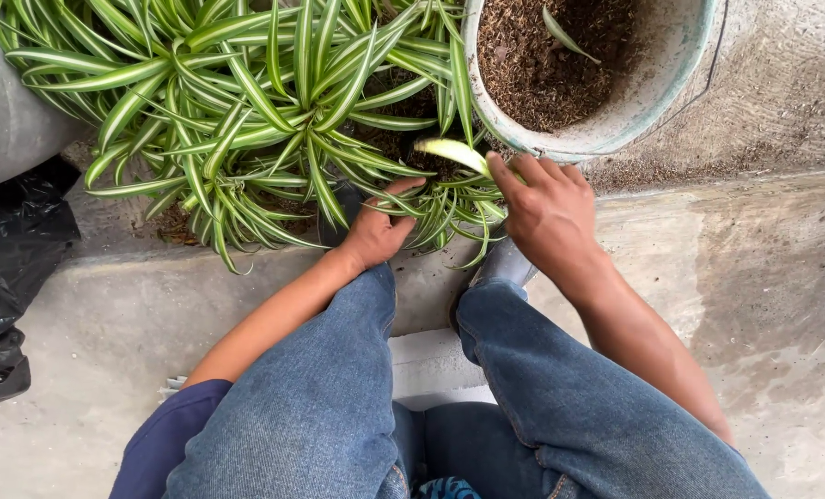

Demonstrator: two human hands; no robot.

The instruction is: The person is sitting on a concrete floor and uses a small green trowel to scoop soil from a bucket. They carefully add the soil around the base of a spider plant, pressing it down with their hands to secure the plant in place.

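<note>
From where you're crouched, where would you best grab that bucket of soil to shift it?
Probably the bucket rim at its near edge, coming from the right hand side. The rim is open and bare there, while striped leaves crowd its left wall. The thin wire handle hangs down the far right.

You have one view only, from the camera on your head; it looks almost straight down past your knees in blue jeans [338,416], which fill the lower middle of the frame; it sits close, so your forearms enter from the bottom edge and your left hand [375,231] and right hand [546,212] land near the centre; the top of the frame faces forward, away from you, onto the striped green plant [246,111] at upper left and the soil-filled bucket [616,111] at upper right; the concrete floor [754,277] runs off the right edge; there is no second view to overlap with.
</note>
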